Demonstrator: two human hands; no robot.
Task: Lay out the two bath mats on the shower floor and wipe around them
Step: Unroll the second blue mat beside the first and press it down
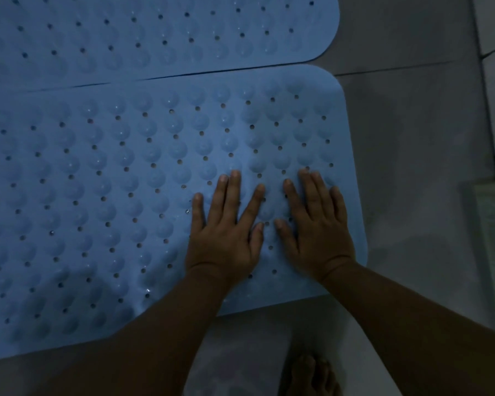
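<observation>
Two blue rubber bath mats with bumps and small holes lie flat side by side on the grey shower floor. The near mat (112,181) fills most of the view. The far mat (155,32) lies above it, their long edges almost touching. My left hand (226,227) and my right hand (315,224) rest palm down with fingers spread on the near mat, close to its right end. Neither hand holds anything. No cloth is in view.
Grey floor tiles (412,167) show to the right of the mats and along the near edge. A bare foot (312,375) stands on the floor at the bottom. A paler raised strip (492,224) runs down the right edge.
</observation>
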